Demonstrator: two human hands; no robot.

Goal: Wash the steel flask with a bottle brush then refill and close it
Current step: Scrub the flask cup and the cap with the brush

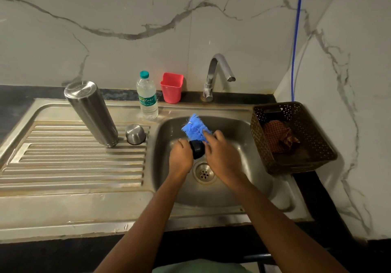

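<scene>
Here, worktop (306, 186): dark stone, showing as a black strip to the right of the sink unit and again behind it.
Sink unit (84, 209): one scuffed steel piece set into the worktop, with the drainboard on the left and the basin on the right.
Basin (243, 179): round-cornered steel with a perforated drain (204, 173) in its floor, just below the two hands.
Left hand (181, 156): over the basin, fingers curled round a black lid (197, 149).
Right hand (222, 156): just beside the left, gripping the blue bottle brush (194, 127); the bristles stick out beyond the fingers and touch the lid, and the handle is hidden.
Drainboard (84, 162): ribbed, with rusty stains in the grooves.
Steel flask (91, 111): on the drainboard ribs, narrow end down and flat end up, well apart from both hands.
Steel cup (135, 134): upturned just beside the flask's foot.
Basket (257, 133): brown and perforated, on the basin's right rim, holding a crumpled red-brown checked cloth (279, 137).
Water bottle (147, 95): clear plastic with a teal cap, upright behind the basin, clear liquid inside.
Red cup (171, 88): upright against the wall; its contents cannot be seen.
Tap (215, 75): chrome, spout bent over the basin.
Wall (127, 8): white marble with grey veins, turning a corner at the right where a blue pipe (296, 39) runs down.
</scene>
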